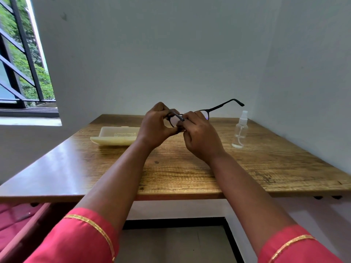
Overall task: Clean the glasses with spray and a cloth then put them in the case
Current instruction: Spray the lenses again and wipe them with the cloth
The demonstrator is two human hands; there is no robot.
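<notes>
Black-framed glasses (220, 106) are held above the middle of the wooden table (190, 168). My left hand (156, 126) grips the frame's left end, where one temple is folded across. My right hand (199, 137) pinches the frame from the near side and covers part of the lenses. The other temple sticks out up and to the right. An open cream-coloured case (115, 136) lies on the table to the left of my hands. A small clear spray bottle (240, 130) with a white nozzle stands upright to the right. No cloth shows; my hands hide whatever lies between the fingers.
The table stands in a corner, with white walls behind it and on the right. A barred window (20, 73) is at the far left. My pink sleeves with gold trim show at the bottom edge.
</notes>
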